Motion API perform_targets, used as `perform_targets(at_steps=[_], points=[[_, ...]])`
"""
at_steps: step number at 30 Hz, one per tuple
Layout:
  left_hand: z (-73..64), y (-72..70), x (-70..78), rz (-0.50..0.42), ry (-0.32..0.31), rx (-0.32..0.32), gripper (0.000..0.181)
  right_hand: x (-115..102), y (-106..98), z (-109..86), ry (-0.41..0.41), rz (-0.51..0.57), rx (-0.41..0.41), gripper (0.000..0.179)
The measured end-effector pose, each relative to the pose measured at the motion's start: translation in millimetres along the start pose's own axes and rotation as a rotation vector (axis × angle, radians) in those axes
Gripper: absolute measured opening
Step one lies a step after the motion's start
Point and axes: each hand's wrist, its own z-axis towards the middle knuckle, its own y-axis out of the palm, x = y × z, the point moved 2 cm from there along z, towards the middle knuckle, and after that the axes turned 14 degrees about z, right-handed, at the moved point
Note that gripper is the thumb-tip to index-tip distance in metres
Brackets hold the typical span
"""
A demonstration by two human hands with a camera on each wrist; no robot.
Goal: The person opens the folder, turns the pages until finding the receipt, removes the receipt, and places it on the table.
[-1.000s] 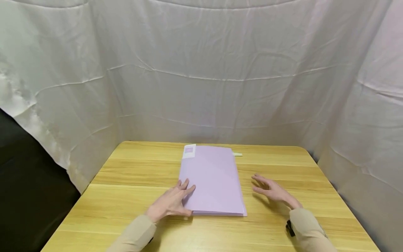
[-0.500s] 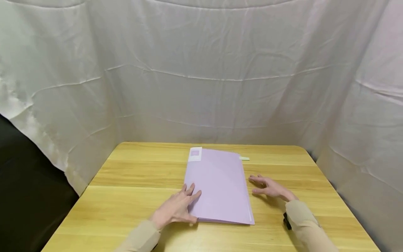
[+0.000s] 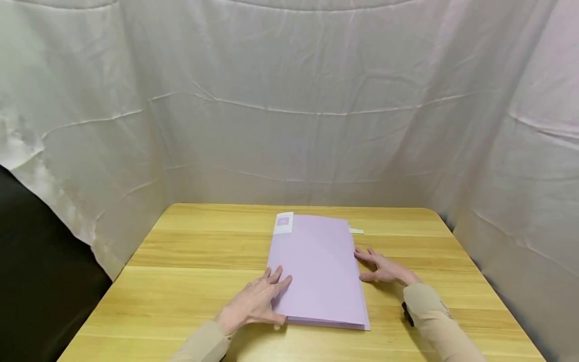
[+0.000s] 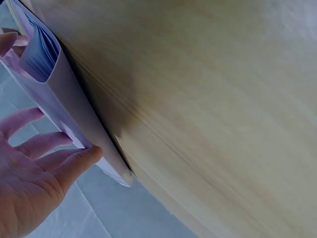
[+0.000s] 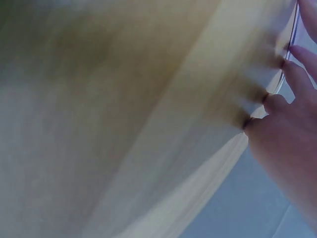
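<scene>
A light purple file folder [image 3: 316, 271] lies closed on the wooden table, its spine at the left. Its white label [image 3: 283, 222] sits at the far left corner, and a pale green tab [image 3: 356, 231] sticks out at the far right. My left hand [image 3: 255, 304] rests with spread fingers on the left side of the cover, thumb by the near corner. In the left wrist view, several sheets [image 4: 42, 54] show inside the folder's near end. My right hand [image 3: 389, 270] has its loosely bent fingertips at the right edge, on the tabletop.
The table [image 3: 194, 246] has rounded far corners. Pale grey curtains [image 3: 289, 141] hang behind it and on both sides. A black surface [image 3: 40, 261] shows at the far left.
The folder has slid right and a little toward me, with my left hand moving along on it. My right hand has shifted left and reached the folder's right edge.
</scene>
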Motion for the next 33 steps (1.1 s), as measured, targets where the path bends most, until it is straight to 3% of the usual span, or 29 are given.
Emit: perform_targets(at_steps=[8, 17, 25, 28, 33], points=[[-2.0, 0.2, -3.1, -0.003, 0.005, 0.029, 0.097, 2.3, 2.2, 2.8, 0.012, -0.002, -0.013, 0.087], [-5.5, 0.2, -4.1, -0.012, 0.004, 0.073, 0.093, -3.6, 5.6, 0.8, 0.036, -0.041, -0.006, 0.086], [-7.6, -1.9, -1.0, -0.046, -0.044, 0.082, 0.096, -5.2, 6.3, 0.5, 0.083, -0.037, 0.01, 0.085], [-8.2, -3.0, 1.1, -0.038, -0.05, 0.114, 0.097, -5.7, 5.9, 0.5, 0.073, -0.037, 0.011, 0.085], [-8.7, -5.7, 4.4, 0.006, -0.038, 0.217, 0.096, -6.2, 3.9, -0.4, 0.074, -0.024, 0.012, 0.086]])
